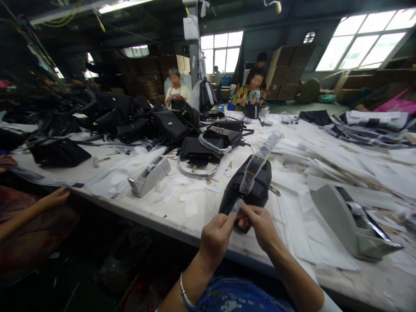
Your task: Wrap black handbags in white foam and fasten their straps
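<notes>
A black handbag [261, 184] lies on the table just in front of me. Clear plastic wrap [256, 164] covers its handle, which sticks up and away to the right. At the bag's near end, my left hand [215, 238] is closed in a pinch on a piece of clear plastic film [237, 207]. Beside it, my right hand [260, 226] also pinches at this film, its fingers touching the bag's near side. A metal clasp [274, 190] shows at the bag's right.
Grey tape dispensers stand left [150, 175] and right [352, 225] of the bag. Finished-looking black handbags [170, 123] are heaped at the back left. White paper sheets [364, 167] cover the right side. A co-worker's arm [35, 212] is at the left edge; other people sit across the table.
</notes>
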Motion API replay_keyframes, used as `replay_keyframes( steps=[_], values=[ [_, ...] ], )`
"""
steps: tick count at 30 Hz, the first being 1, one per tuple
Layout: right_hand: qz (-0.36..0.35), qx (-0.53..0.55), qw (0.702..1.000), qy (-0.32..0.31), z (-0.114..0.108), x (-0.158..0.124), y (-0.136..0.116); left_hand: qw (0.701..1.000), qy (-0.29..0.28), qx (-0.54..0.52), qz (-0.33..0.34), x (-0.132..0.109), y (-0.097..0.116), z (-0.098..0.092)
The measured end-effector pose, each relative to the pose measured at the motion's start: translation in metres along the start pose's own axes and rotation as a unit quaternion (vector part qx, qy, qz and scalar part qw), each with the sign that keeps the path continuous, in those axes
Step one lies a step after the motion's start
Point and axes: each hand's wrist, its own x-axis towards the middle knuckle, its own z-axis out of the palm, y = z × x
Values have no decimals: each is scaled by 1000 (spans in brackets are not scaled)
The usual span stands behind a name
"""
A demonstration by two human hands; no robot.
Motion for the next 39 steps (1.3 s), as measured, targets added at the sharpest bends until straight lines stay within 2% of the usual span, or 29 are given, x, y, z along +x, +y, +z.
replay_keyframes(
  steps=[3,6,9,13,15,17,18,19,21,23,24,27,29,31,32,34,36,38,39],
  values=[
    [0,3,1000,-23,-1,-4,-1,995,-11,72,67,5,-3,-7],
    [-33,-89,995,-23,-2,-5,0,988,-7,93,121,8,-4,-11],
    [-40,-105,993,-17,-3,-5,1,984,-5,86,154,3,-3,-13],
    [-17,-61,998,-27,-6,-3,-3,984,-58,16,169,-12,-1,-23],
    [-19,-58,997,-41,-8,-3,-6,990,-63,-54,111,-15,1,-31],
    [-32,-71,996,-52,-9,-3,-6,992,-28,-120,-40,-10,4,-35],
    [-39,-79,995,-53,-10,-3,-5,976,-15,-163,-145,-5,5,-36],
    [-45,-87,994,-52,-10,-2,-4,944,-15,-216,-248,1,6,-34],
    [-54,-97,993,-48,-10,0,-2,859,-57,-324,-393,14,8,-28],
    [-64,-98,992,-45,-9,2,1,785,-117,-411,-447,24,11,-18],
    [-69,-96,992,-45,-8,3,3,766,-138,-436,-453,27,13,-14],
    [-85,-93,991,-51,-8,-1,3,731,-157,-468,-471,28,21,-5],
    [-103,-111,986,-71,-15,-8,0,721,-151,-460,-495,23,25,-3],
    [-138,-149,977,-60,-34,-19,-5,717,-135,-443,-521,17,25,-1],
    [-161,-176,971,-24,-49,-25,-8,717,-124,-437,-529,14,24,0],
    [-207,-242,941,116,-91,-36,-13,718,-101,-432,-537,9,22,3],
    [-239,-317,872,285,-147,-45,-16,718,-85,-435,-538,6,21,5],
    [-247,-402,792,387,-206,-50,-16,714,-79,-439,-539,5,21,7],
    [-227,-429,766,421,-234,-50,-15,712,-77,-441,-540,5,22,8]
  ],
)
